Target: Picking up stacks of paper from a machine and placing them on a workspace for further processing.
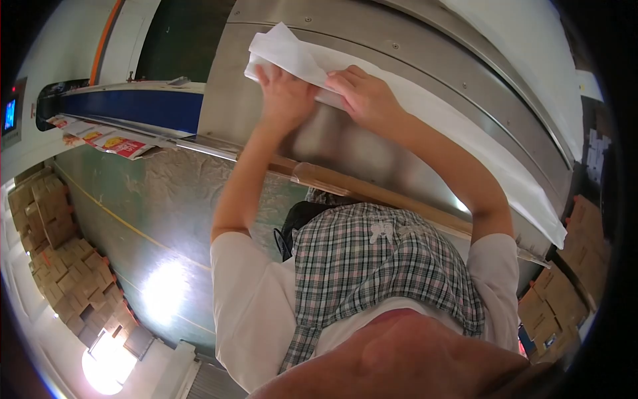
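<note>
A long, thin white sheet [425,90], cloth-like or plastic film, lies along a steel work surface [232,100]. Its left end is folded over into a loose, pointed flap. Beneath that flap's near edge is my left hand [286,98], fingers apart and pressed toward the surface; the sheet covers some fingertips. Just right of it, my right hand [365,98] has its thumb and fingers closed on the sheet's near edge. From there the sheet runs past my right forearm to the far right end of the surface.
A wooden strip [332,178] edges the surface in front of my body. At left are a blue machine beam [139,110], printed red-and-white packaging [119,141] and a lit screen [10,114]. Stacked cardboard boxes [70,266] stand beyond the green floor; more boxes [555,302] are at right.
</note>
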Available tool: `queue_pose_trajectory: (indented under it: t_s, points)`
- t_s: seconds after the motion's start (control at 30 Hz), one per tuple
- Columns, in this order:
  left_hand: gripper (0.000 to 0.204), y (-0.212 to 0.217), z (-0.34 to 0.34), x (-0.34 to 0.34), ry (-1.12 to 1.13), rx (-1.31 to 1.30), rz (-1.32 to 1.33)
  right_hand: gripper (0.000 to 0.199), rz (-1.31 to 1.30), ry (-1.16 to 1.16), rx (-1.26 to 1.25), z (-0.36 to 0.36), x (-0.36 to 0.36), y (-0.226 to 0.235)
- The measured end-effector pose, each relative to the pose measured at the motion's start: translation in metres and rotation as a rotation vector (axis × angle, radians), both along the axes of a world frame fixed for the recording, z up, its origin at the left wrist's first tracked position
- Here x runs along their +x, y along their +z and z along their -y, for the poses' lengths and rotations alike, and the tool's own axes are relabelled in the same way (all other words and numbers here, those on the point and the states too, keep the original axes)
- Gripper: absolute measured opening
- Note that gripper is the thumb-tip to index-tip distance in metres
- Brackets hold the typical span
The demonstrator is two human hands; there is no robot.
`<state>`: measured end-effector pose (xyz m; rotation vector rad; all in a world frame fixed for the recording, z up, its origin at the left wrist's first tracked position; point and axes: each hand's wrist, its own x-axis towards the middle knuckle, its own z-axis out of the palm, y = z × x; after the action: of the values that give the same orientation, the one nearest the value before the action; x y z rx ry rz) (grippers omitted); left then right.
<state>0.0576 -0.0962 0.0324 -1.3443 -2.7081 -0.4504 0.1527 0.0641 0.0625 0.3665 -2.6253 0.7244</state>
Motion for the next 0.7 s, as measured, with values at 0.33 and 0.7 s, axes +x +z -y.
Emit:
queue_pose_trajectory:
  t_s: [0.33,0.7]
  points:
    - [0.023,0.024,0.053,-0.096,0.14,0.373,0.23,0.035,-0.04,0.104,0.186,0.034,-0.057,-0.004]
    - [0.022,0.047,0.023,-0.024,-0.179,0.226,0.327,0.041,-0.085,-0.016,0.011,0.032,-0.079,0.025]
